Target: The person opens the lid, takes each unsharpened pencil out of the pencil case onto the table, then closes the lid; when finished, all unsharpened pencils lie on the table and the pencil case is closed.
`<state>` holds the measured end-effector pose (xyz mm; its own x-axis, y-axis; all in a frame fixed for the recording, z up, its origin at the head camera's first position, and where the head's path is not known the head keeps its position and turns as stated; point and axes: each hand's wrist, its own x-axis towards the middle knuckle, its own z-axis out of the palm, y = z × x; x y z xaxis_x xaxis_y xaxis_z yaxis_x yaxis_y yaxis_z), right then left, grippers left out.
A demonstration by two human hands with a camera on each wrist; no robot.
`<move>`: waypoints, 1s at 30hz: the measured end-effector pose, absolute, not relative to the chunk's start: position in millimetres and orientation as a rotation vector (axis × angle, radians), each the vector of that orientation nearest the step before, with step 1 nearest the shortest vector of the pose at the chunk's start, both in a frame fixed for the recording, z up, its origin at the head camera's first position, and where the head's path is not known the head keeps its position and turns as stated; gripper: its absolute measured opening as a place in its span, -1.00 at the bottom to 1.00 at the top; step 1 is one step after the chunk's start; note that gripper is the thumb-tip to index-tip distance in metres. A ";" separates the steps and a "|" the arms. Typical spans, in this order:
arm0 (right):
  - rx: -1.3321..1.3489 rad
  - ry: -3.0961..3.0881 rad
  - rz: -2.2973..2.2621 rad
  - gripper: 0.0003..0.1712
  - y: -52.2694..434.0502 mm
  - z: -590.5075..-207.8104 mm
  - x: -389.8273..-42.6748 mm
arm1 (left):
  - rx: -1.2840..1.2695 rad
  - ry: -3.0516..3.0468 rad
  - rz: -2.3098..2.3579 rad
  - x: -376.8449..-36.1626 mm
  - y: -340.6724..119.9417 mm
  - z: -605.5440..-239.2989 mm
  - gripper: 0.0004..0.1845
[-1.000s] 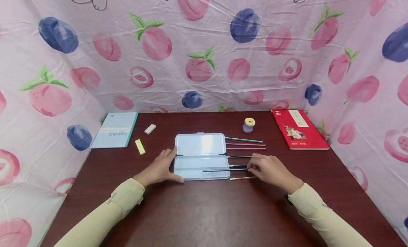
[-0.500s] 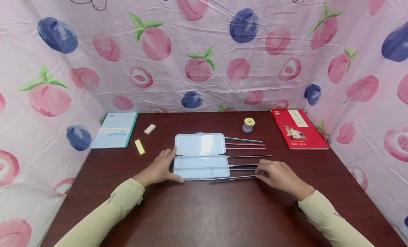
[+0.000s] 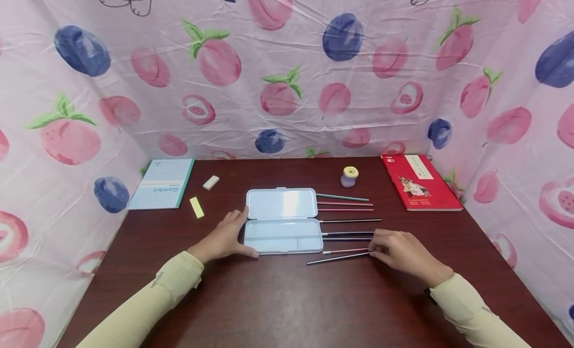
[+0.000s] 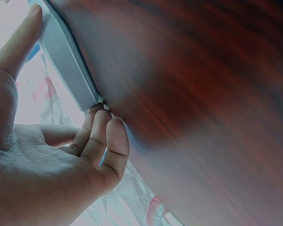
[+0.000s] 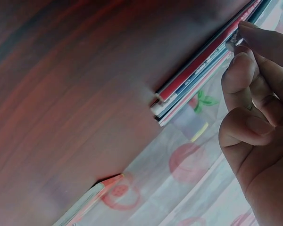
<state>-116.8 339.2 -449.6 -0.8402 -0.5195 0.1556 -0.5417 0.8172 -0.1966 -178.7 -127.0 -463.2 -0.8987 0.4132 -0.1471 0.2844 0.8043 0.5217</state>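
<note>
An open light-blue pencil case [image 3: 271, 238] lies in the middle, its lid folded back. My left hand [image 3: 225, 237] rests at its left end, thumb along the front edge, fingers by the left side. In the left wrist view, the thumb touches the case wall [image 4: 66, 61]. My right hand [image 3: 401, 252] pinches the right end of a thin dark pencil [image 3: 336, 259] between thumb and fingertips. That pencil slants in front of a red pencil [image 3: 345, 251]. Several other pencils lie in rows right of the case, including a green one [image 3: 343, 197] and a black one [image 3: 352, 220].
A pale blue notebook [image 3: 159, 183], a white eraser [image 3: 211, 182] and a yellow strip [image 3: 196, 207] lie at the left. A yellow-and-purple round object [image 3: 350, 176] stands behind the pencils. A red book [image 3: 421, 182] lies at the back right. Patterned cloth surrounds the table.
My right hand has moved the dark pencil from over the case toward the front right, past the red pencil. The left hand and the case have stayed in place.
</note>
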 end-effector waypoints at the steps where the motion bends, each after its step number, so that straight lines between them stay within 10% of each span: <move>1: 0.846 -2.907 0.356 -0.75 340.1 -449.7 -116.6 | 0.541 2.740 0.731 -178.7 -127.0 -463.3 0.51; 30: 0.762 -2.962 0.307 -0.80 355.1 -451.5 -112.5 | 0.539 2.733 0.747 -179.0 -127.1 -463.0 0.50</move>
<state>-112.5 355.1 -451.5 -0.8748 -0.4706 0.1149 -0.4842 0.8571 -0.1756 -179.0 -127.1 -463.0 -0.8982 0.4145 -0.1462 0.2826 0.7994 0.5303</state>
